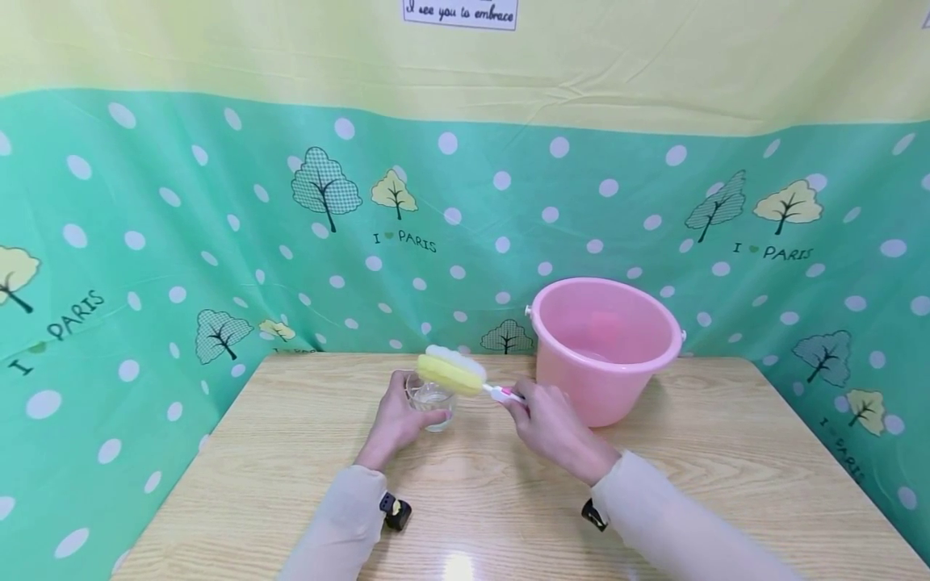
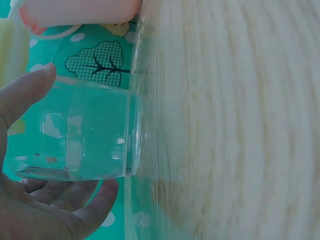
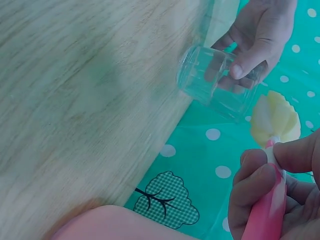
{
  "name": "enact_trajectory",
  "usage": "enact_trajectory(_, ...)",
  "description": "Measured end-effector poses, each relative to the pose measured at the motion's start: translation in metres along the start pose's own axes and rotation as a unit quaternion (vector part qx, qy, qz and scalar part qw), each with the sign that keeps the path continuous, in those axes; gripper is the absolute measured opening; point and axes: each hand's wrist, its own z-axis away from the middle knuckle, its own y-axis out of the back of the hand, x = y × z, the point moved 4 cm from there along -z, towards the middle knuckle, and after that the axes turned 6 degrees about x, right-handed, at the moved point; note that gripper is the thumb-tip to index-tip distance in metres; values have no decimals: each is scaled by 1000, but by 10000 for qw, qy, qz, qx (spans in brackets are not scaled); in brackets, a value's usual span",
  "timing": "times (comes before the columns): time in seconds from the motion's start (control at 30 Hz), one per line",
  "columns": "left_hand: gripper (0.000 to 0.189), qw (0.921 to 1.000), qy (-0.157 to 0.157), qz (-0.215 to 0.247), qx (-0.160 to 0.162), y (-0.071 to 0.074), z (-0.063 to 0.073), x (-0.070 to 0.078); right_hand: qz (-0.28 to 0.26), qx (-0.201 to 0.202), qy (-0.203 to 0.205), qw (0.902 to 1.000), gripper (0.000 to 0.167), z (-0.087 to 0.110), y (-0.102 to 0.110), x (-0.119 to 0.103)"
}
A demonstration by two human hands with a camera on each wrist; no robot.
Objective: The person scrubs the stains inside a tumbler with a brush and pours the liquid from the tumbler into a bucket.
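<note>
A clear drinking glass (image 1: 434, 401) stands upright on the table, left of centre. My left hand (image 1: 401, 420) grips its side, thumb in front and fingers curled round the back; the left wrist view shows the glass (image 2: 85, 130) between thumb and fingers. My right hand (image 1: 548, 420) holds a sponge bottle brush (image 1: 454, 373) by its pink-and-white handle (image 3: 267, 205). The brush's yellow and white sponge head is just over the glass's mouth, lying sideways, outside the glass. In the right wrist view, the fingers and thumb of the right hand (image 3: 280, 175) close round that handle.
Right behind my right hand stands a pink bucket (image 1: 603, 355) with its mouth upward. The wooden table (image 1: 291, 484) ends at a green polka-dot curtain (image 1: 407, 282) hanging at the back and sides. Both wrists carry small black straps.
</note>
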Motion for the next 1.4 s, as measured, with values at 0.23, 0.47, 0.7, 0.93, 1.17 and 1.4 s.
enact_trajectory(0.23,87,10000,38,50,-19,-1,-1,0,-165,110,-99,9998,6,4,5,6)
enact_trajectory(0.47,87,9999,29,105,-11,-2,0,0,-284,127,-228,9993,9,7,6,11)
enact_trajectory(0.7,84,9999,84,87,25,-1,0,0,-285,170,-398,9987,14,11,5,18)
enact_trajectory(0.93,82,10000,61,51,12,-1,0,0,-351,269,-561,9974,20,17,4,26)
enact_trajectory(1.17,82,9999,77,82,16,0,1,1,-546,214,-792,9951,10,24,0,37)
enact_trajectory(1.4,82,9999,113,52,40,-1,2,1,-666,151,-996,9927,13,29,-4,44)
